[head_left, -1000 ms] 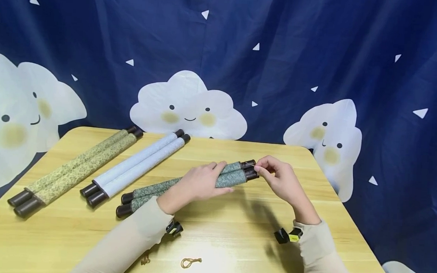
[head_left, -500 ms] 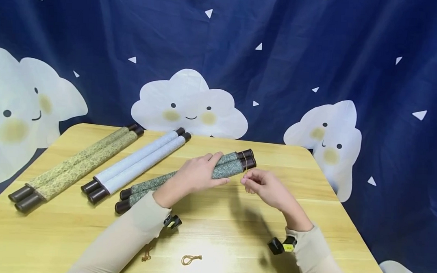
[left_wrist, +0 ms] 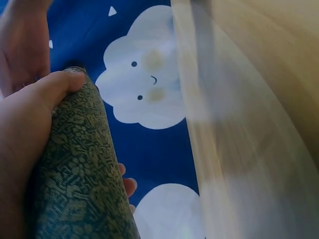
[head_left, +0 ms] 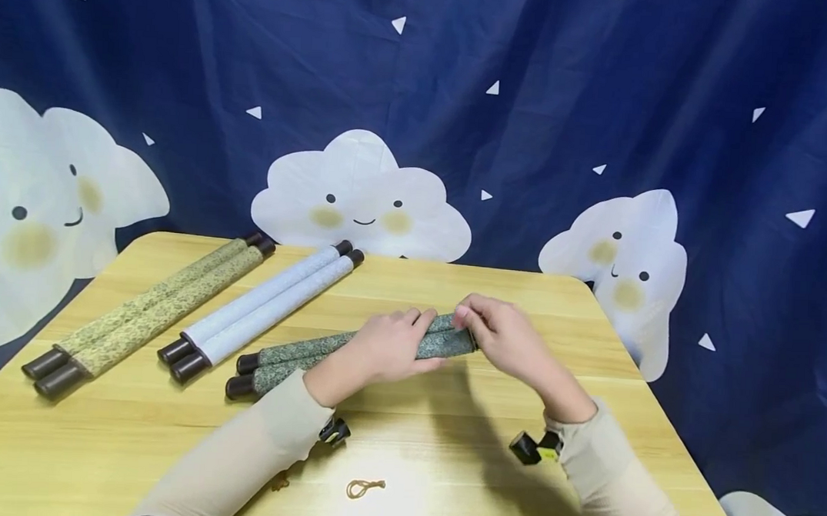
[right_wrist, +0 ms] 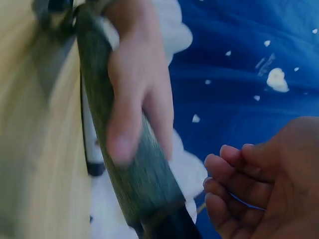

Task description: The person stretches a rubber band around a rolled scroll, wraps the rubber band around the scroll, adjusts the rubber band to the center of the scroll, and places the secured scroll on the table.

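A dark green patterned scroll [head_left: 294, 366], rolled into two side-by-side rolls with dark end knobs, is held slanting over the table. My left hand [head_left: 384, 345] grips it around the middle, thumb along the near side; the left wrist view shows the fingers wrapped round the patterned cloth [left_wrist: 84, 159]. At the scroll's right end is my right hand [head_left: 510, 343], covering the knobs there in the head view. In the right wrist view its fingers are curled and pinch a thin tan cord loop [right_wrist: 201, 206] beside the dark knob [right_wrist: 174, 226]; most of the cord is hidden.
Left of the hands lie a light blue scroll [head_left: 273, 309] and a yellow-green scroll [head_left: 158, 312], both in double rolls with dark knobs. A tan cord loop [head_left: 365, 488] lies near the front, another brown cord [head_left: 280, 481] beside my left sleeve. A navy curtain hangs behind the table.
My right hand dipped below the scroll's right end with the cord stretched round the knobs, then rose to cover that end. The scroll's right end has lowered since half a second ago.
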A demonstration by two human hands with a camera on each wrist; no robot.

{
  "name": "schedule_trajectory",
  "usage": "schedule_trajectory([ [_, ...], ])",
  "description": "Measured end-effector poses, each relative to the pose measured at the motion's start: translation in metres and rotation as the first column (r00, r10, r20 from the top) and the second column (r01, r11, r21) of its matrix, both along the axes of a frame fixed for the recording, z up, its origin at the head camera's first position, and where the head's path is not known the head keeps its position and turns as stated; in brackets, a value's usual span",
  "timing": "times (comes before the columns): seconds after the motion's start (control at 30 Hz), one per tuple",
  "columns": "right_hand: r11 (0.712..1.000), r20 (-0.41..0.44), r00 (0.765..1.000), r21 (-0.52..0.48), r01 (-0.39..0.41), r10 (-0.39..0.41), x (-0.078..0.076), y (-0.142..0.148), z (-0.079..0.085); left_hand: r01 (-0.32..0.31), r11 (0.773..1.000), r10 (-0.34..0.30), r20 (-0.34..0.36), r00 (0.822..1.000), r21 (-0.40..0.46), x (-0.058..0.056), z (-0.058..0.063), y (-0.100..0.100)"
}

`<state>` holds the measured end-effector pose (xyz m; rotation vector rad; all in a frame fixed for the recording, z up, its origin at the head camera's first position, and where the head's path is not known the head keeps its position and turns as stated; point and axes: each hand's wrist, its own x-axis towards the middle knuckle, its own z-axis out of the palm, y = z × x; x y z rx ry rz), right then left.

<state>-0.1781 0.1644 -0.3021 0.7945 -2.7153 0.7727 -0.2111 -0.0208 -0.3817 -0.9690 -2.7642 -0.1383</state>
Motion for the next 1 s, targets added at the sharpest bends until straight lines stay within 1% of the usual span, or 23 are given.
schedule_trajectory([
  [0.03,1.000,0.004,1.000,0.022,0.016,-0.016,-0.006,0.003,0.003,0.005,1.000,-0.005,0.006,1.000,-0.004,0.002,0.000,0.001],
  [0.1,0.997,0.049,0.998,0.069,0.028,-0.032,-0.017,0.009,0.007,0.018,1.000,-0.017,0.011,1.000,-0.008,0.005,0.000,0.003],
  [0.2,0.993,0.177,0.984,0.118,0.009,-0.029,-0.034,0.018,0.011,0.027,1.000,-0.027,0.021,0.999,-0.001,0.008,0.000,0.004],
  [0.27,0.990,0.276,0.961,0.139,-0.026,-0.014,-0.045,0.022,0.010,0.030,0.999,-0.031,0.018,0.999,0.009,0.008,-0.001,0.005],
  [0.3,0.989,0.327,0.945,0.142,-0.046,-0.003,-0.050,0.024,0.010,0.035,0.999,-0.035,0.011,0.999,0.015,0.009,-0.001,0.005],
  [0.37,0.988,0.437,0.899,0.133,-0.084,0.018,-0.059,0.025,0.006,0.049,0.999,-0.049,-0.006,0.999,0.019,0.009,-0.001,0.005],
  [0.4,0.988,0.493,0.870,0.119,-0.102,0.031,-0.064,0.025,0.004,0.059,0.998,-0.059,-0.010,0.998,0.018,0.010,-0.001,0.005],
  [0.43,0.989,0.549,0.835,0.099,-0.111,0.039,-0.067,0.024,0.002,0.070,0.997,-0.070,-0.012,0.997,0.018,0.011,-0.001,0.005],
  [0.5,0.990,0.634,0.770,0.047,-0.133,0.073,-0.073,0.021,-0.002,0.093,0.995,-0.093,-0.007,0.996,0.021,0.013,0.000,0.006],
  [0.53,0.991,0.663,0.743,0.019,-0.136,0.090,-0.074,0.019,-0.003,0.103,0.994,-0.103,0.000,0.995,0.024,0.014,-0.001,0.006],
  [0.57,0.990,0.679,0.727,-0.004,-0.139,0.105,-0.074,0.017,-0.003,0.109,0.994,-0.109,0.007,0.994,0.027,0.015,-0.001,0.007],
  [0.6,0.989,0.680,0.723,-0.025,-0.146,0.124,-0.073,0.014,-0.003,0.113,0.993,-0.113,0.015,0.993,0.028,0.015,-0.001,0.007],
  [0.63,0.987,0.670,0.729,-0.040,-0.154,0.141,-0.071,0.011,-0.001,0.112,0.993,-0.113,0.021,0.993,0.027,0.015,-0.002,0.008],
  [0.67,0.985,0.651,0.742,-0.051,-0.164,0.158,-0.068,0.008,0.001,0.108,0.994,-0.109,0.028,0.994,0.026,0.015,-0.002,0.008],
  [0.7,0.983,0.626,0.761,-0.057,-0.172,0.169,-0.064,0.004,0.003,0.101,0.995,-0.102,0.029,0.994,0.017,0.015,-0.002,0.009],
  [0.73,0.982,0.589,0.789,-0.050,-0.183,0.177,-0.059,0.001,0.006,0.091,0.996,-0.091,0.029,0.995,0.003,0.015,-0.002,0.009],
  [0.8,0.981,0.478,0.862,-0.002,-0.192,0.170,-0.048,-0.004,0.011,0.068,0.998,-0.067,0.024,0.997,-0.018,0.013,-0.002,0.008],
  [0.87,0.986,0.334,0.934,0.065,-0.153,0.123,-0.034,-0.009,0.014,0.042,0.999,-0.042,0.016,0.999,-0.020,0.010,-0.001,0.008],
  [0.9,0.988,0.258,0.962,0.095,-0.121,0.093,-0.027,-0.011,0.015,0.030,0.999,-0.029,0.008,1.000,-0.016,0.009,0.000,0.008],
  [0.93,0.989,0.184,0.981,0.120,-0.081,0.058,-0.020,-0.013,0.015,0.021,1.000,-0.021,0.003,1.000,-0.004,0.007,0.001,0.007],
  [0.97,0.991,0.119,0.992,0.129,-0.046,0.030,-0.012,-0.016,0.015,0.016,1.000,-0.016,-0.004,1.000,0.013,0.006,0.001,0.007],
  [1.0,0.991,0.067,0.998,0.130,-0.018,0.009,-0.004,-0.018,0.014,0.016,0.999,-0.016,-0.013,1.000,0.033,0.004,0.002,0.006],
])
